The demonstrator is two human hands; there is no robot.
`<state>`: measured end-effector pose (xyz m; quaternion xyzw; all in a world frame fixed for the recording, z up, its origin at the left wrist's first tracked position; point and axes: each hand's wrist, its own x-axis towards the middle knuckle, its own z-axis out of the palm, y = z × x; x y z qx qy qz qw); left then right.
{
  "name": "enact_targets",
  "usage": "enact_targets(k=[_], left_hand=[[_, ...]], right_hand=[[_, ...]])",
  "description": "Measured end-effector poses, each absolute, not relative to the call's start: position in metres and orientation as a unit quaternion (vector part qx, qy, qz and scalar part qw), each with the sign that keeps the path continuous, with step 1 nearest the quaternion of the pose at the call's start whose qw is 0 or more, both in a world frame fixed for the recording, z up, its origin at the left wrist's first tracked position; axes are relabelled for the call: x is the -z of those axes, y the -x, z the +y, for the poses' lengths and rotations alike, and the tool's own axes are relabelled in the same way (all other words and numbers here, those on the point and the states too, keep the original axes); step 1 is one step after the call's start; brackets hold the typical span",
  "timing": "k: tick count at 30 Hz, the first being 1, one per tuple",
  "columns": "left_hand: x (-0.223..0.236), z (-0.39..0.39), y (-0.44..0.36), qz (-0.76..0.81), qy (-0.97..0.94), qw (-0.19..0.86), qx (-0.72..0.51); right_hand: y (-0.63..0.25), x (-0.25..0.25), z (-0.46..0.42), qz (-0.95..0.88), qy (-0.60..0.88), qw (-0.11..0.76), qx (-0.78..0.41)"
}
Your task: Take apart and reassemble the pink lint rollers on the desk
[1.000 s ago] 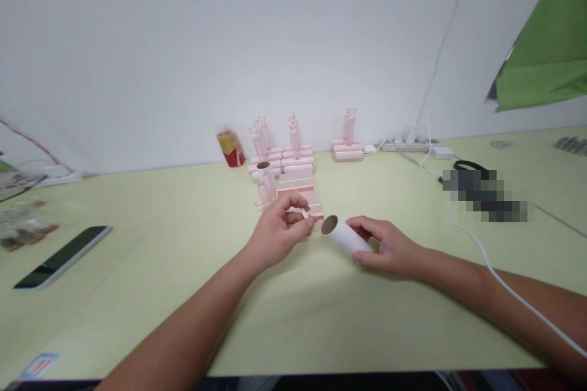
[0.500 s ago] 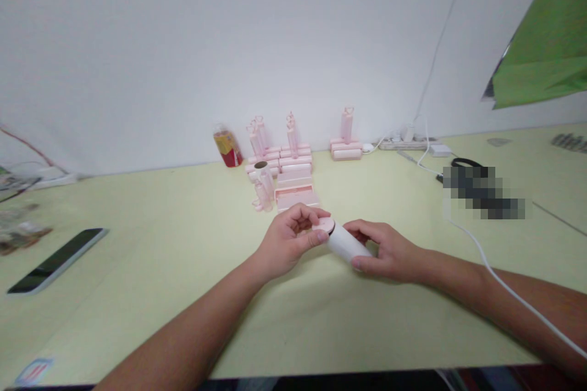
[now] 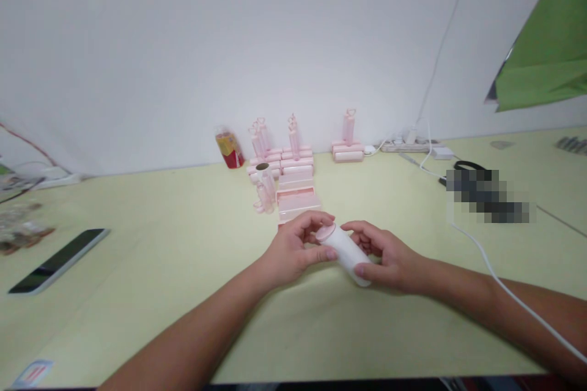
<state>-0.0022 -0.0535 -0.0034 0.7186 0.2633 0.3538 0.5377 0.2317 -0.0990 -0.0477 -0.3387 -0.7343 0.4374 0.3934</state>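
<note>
Tilted above the table, a white roll [image 3: 351, 254] has a round pink cap [image 3: 325, 232] seated on its upper left end. My left hand [image 3: 296, 245] holds that end, its thumb on the near side and its fingers curled around the far side. Farther down the roll, my right hand [image 3: 393, 259] grips it between thumb and fingers. Just beyond my left hand lies an open pink case [image 3: 298, 200]. Another white roll [image 3: 263, 172] with a brown core stands behind pink clear-bodied handles [image 3: 265, 195].
Stacked pink cases [image 3: 297, 166] with upright handles stand by the wall, and a smaller stack [image 3: 347, 154] is to their right. A bottle [image 3: 230, 149] leans there. A phone [image 3: 59, 261] lies left; a white cable [image 3: 486, 264] crosses my right arm.
The pink cap, earlier tilted with a dark gap at its edge, now sits flush on the roll. My left thumb has shifted from the cap onto the roll's side.
</note>
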Motion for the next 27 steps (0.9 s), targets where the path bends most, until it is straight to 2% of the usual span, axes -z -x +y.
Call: enact_targets(k=[4, 12, 19, 24, 27], left_hand=[[0.003, -0.056, 0.004, 0.294, -0.745, 0.471, -0.370], [0.004, -0.060, 0.000, 0.339, -0.757, 0.289, -0.479], [-0.004, -0.063, 0.000, 0.226, -0.861, 0.330, -0.315], [-0.013, -0.063, 0.005, 0.238, -0.881, 0.276, -0.303], [-0.019, -0.055, 0.014, 0.322, -0.875, 0.200, -0.300]], right_hand=[[-0.231, 0.050, -0.099, -0.687, 0.335, 0.413, -0.495], [-0.229, 0.051, -0.095, -0.623, 0.318, 0.453, -0.553], [-0.228, 0.055, -0.100, -0.626, 0.312, 0.466, -0.542], [-0.229, 0.050, -0.100, -0.604, 0.295, 0.476, -0.566], [-0.231, 0.048, -0.098, -0.594, 0.305, 0.484, -0.565]])
